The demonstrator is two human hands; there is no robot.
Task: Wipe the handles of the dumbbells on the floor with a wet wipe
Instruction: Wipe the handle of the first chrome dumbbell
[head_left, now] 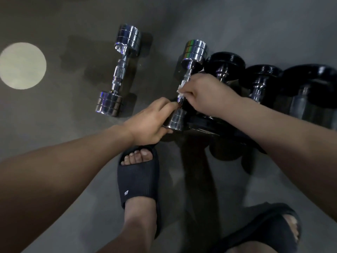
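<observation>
My right hand (206, 95) pinches the wet wipe (180, 89) round the bar of the shiny dumbbell (187, 73) on the floor (73, 115). My left hand (151, 123) curls round its near end. It looks heavy, hard and slippery, so I hold that end. My slipper (136, 179) has a small white mark; I can't read it.

A grey floor (237, 24) fills the view. At 10 o'clock a pale round disc (22, 65) shows on it; whether it is light or a flat object cannot be told. At 6 o'clock a foot (139, 216) wears a dark slide (137, 179) with a small white logo (126, 193), its toes (136, 155) pointing to 12. At 5 o'clock sits a second dark slide (264, 227), blurred.
</observation>
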